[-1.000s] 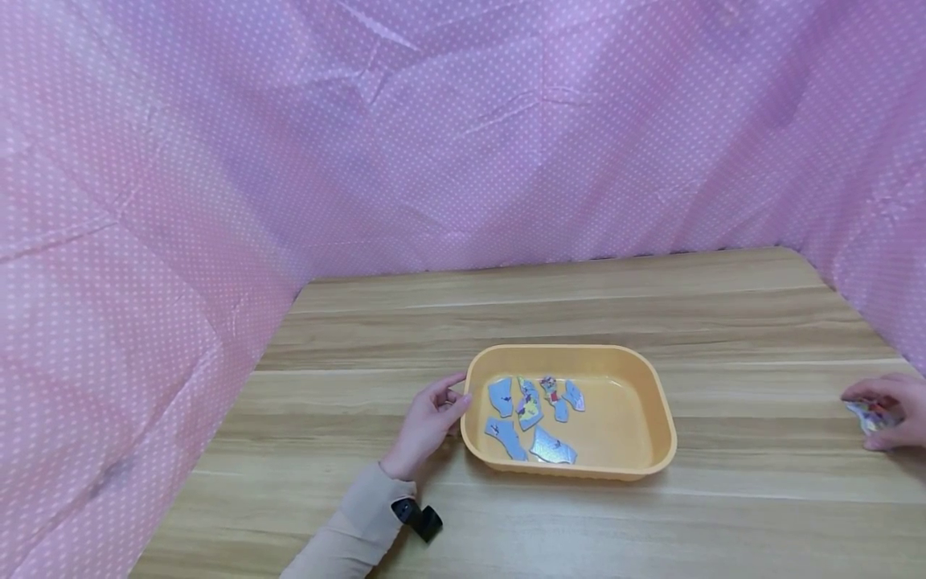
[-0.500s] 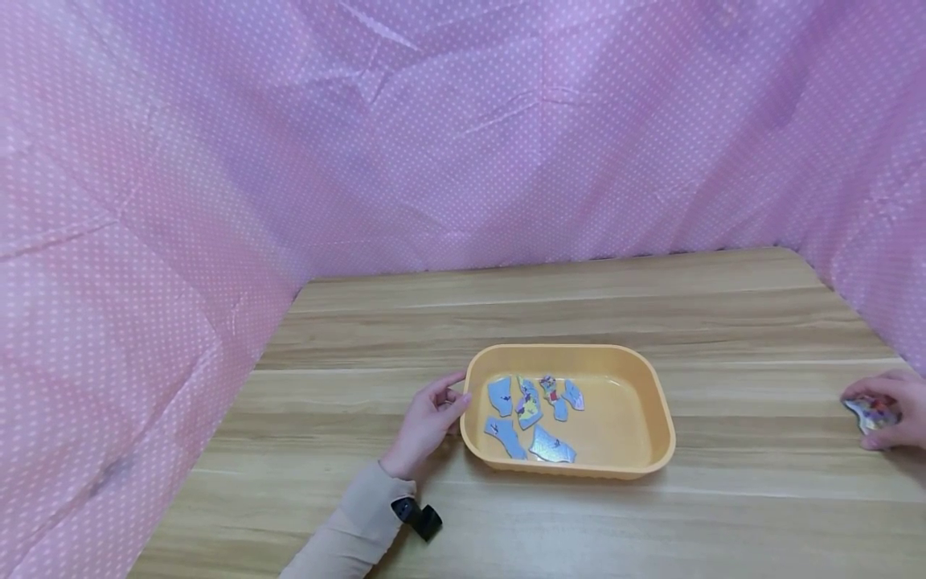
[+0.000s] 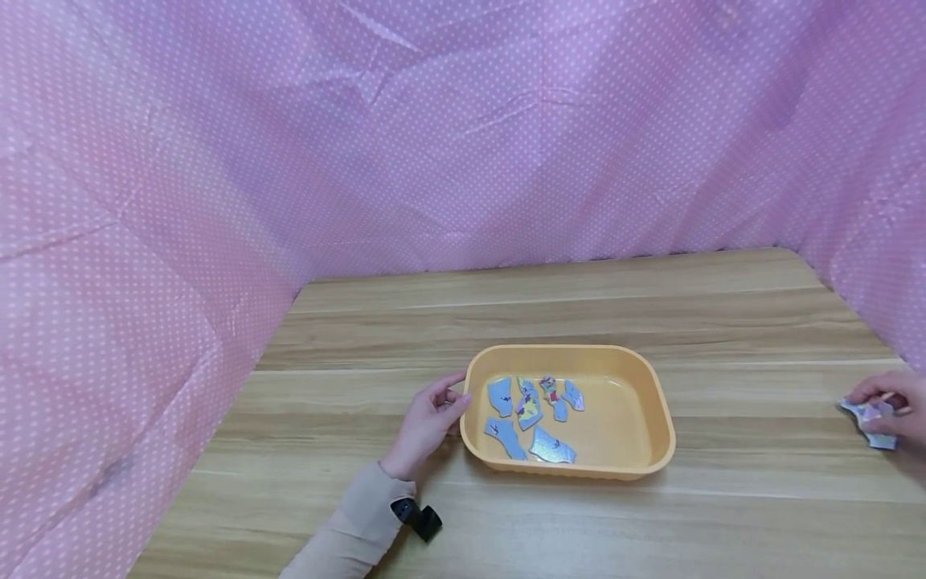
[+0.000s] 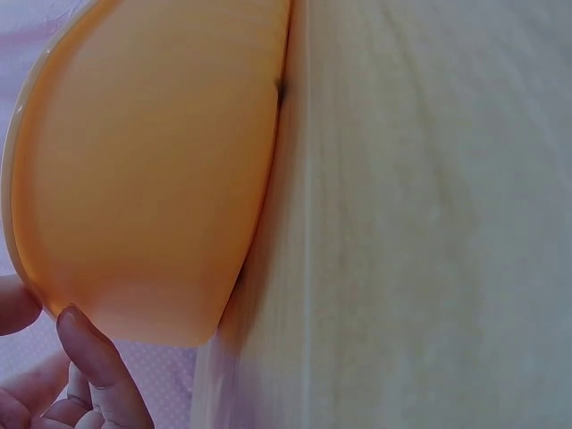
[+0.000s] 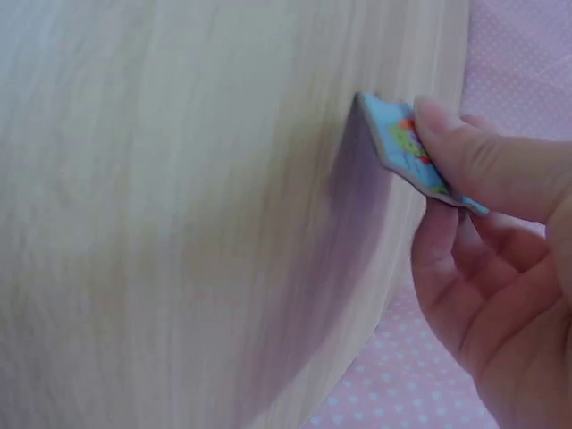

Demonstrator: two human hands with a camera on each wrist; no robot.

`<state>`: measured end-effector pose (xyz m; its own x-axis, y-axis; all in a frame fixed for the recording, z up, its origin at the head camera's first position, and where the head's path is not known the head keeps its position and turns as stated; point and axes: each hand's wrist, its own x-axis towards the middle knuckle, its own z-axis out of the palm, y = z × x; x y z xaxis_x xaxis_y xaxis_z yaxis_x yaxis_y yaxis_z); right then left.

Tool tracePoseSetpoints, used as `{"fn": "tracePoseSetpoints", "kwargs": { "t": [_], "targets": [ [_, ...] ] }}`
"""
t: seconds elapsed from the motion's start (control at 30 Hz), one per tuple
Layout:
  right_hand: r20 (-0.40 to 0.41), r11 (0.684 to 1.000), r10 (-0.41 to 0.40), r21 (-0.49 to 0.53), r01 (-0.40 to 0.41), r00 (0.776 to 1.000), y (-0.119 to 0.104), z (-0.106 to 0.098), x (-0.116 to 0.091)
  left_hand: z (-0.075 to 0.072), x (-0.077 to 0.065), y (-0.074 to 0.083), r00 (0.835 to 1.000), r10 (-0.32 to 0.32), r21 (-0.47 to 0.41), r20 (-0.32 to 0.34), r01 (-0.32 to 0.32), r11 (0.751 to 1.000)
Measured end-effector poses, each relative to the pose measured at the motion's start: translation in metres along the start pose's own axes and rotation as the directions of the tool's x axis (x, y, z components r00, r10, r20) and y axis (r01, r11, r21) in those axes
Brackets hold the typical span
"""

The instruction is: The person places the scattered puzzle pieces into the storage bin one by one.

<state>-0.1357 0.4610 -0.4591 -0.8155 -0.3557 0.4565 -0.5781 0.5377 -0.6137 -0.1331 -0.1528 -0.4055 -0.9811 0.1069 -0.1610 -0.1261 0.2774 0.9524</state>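
My left hand (image 3: 423, 426) pinches the left rim of a yellow-orange plastic tray (image 3: 667, 426) between thumb and fingers. In the left wrist view, the thumb (image 4: 96, 362) lies against the tray's outer wall (image 4: 152, 179) near a corner. At the far right of the head view, my right hand (image 3: 900, 402) pinches a jigsaw puzzle piece (image 3: 859, 413) close over the table. The right wrist view shows this piece (image 5: 386, 134) as light blue with red and yellow-green print, wavy-edged, the thumb on its printed face. Part of it is hidden by the fingers.
Several bluish puzzle pieces (image 3: 552, 446) lie apart in the left half of the tray. The wood-grain table (image 3: 362, 338) is bounded by a pink dotted cloth (image 3: 434, 161) at the back and sides. A black strap (image 3: 417, 519) sits at the left cuff.
The fingers of my right hand have shifted, and the piece there shows a pale blue part, where red and purple print showed before. My left hand and the tray stay nearly still.
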Motion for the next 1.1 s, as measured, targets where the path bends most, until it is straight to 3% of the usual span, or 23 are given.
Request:
{"fn": "tracePoseSetpoints", "kwargs": {
  "t": [0.07,0.3,0.4,0.53,0.67,0.93,1.1],
  "targets": [
    [0.030,0.999,-0.023,0.032,0.022,0.999,-0.001,0.000,0.002,0.000,0.000,-0.001,1.000,0.003,-0.004,0.001,-0.003,1.000],
    [0.038,0.996,0.005,0.092,-0.008,0.999,-0.021,0.007,0.007,-0.001,-0.004,-0.002,0.991,0.131,-0.018,0.014,-0.131,0.991],
    [0.031,0.992,0.048,0.119,-0.052,0.998,-0.031,0.010,0.011,0.000,-0.003,-0.001,0.997,0.081,-0.022,0.001,-0.080,0.997],
    [0.075,0.980,0.193,0.037,-0.196,0.978,-0.048,0.012,0.017,0.000,-0.002,0.001,0.999,0.031,-0.021,-0.010,-0.031,0.999],
    [0.135,0.951,0.299,-0.126,-0.283,0.945,-0.066,0.016,0.029,0.000,-0.001,0.001,1.000,0.023,-0.020,-0.016,-0.023,1.000],
    [0.196,0.939,0.250,-0.288,-0.188,0.948,-0.097,0.034,0.057,0.000,0.001,0.000,1.000,0.026,-0.020,-0.018,-0.026,0.999],
    [0.226,0.963,0.201,-0.224,-0.150,0.953,-0.114,0.045,0.073,0.001,0.001,0.000,0.999,0.027,-0.026,-0.022,-0.027,0.999]
  ]
}}
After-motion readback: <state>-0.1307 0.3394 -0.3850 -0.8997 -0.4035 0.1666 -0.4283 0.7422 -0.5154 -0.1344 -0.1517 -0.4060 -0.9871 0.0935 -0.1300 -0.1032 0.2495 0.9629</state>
